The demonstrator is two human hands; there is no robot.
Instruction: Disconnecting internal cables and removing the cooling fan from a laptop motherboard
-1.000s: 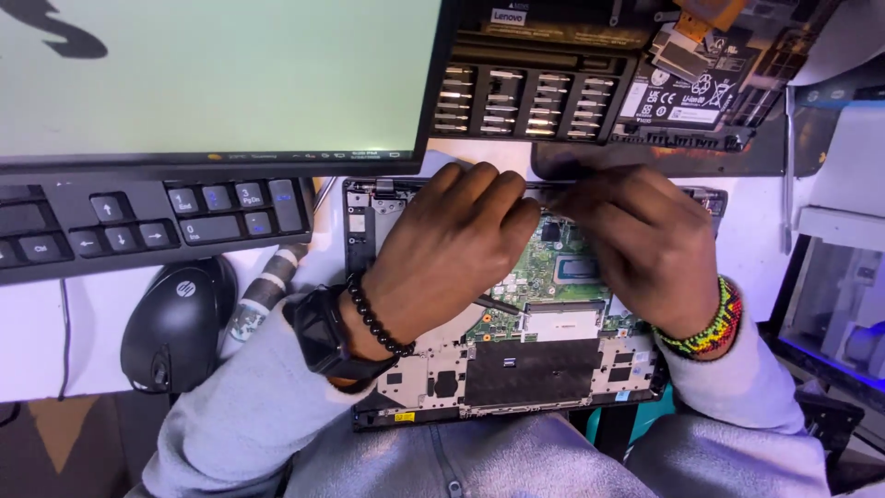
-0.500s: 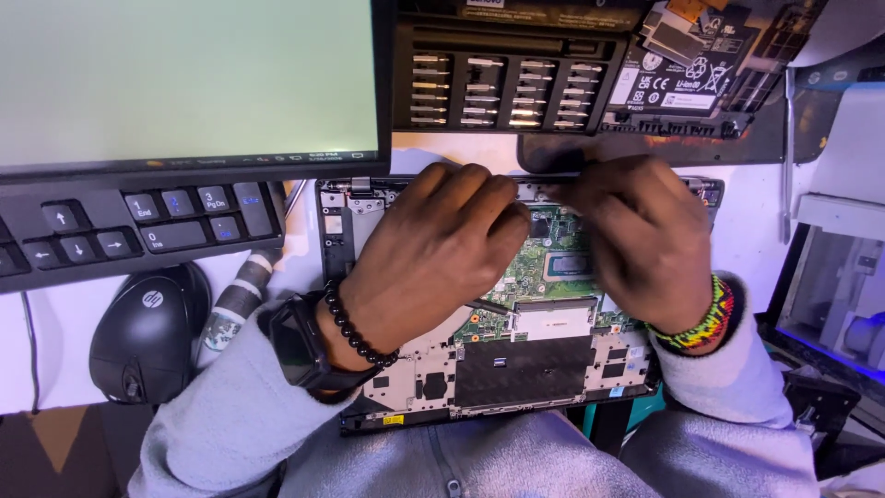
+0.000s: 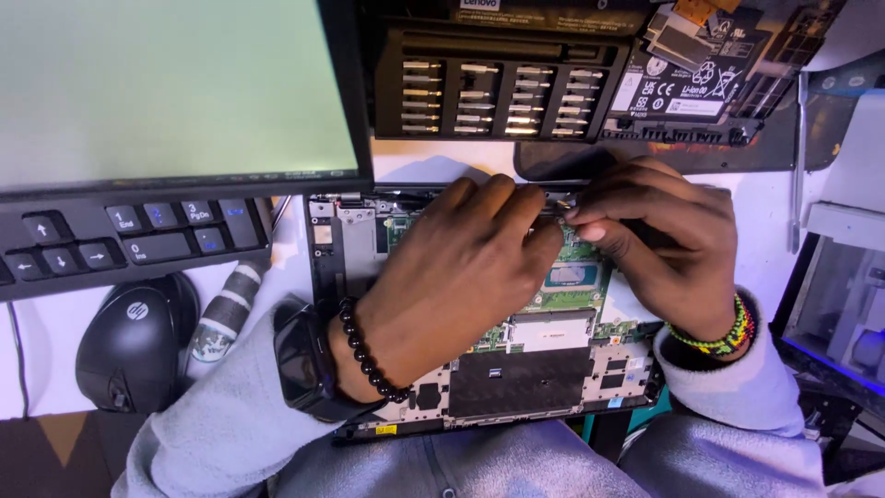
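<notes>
White desk (image 3: pixel 415 164) carries opened laptop (image 3: pixel 516 369); black keyboard (image 3: pixel 129 235); mouse (image 3: pixel 134 341); bit case (image 3: pixel 493 88).

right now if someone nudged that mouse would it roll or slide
The mouse would probably slide, not roll: it looks low, wide and sits flat on the desk. Its smooth, glossy domed shell could be slippery to pinch from above. It lies close beside the keyboard, so a push that way would likely stop soon.

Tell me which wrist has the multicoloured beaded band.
The right hand: its multicoloured band is green, yellow and red; the left hand wears black beads.
</notes>
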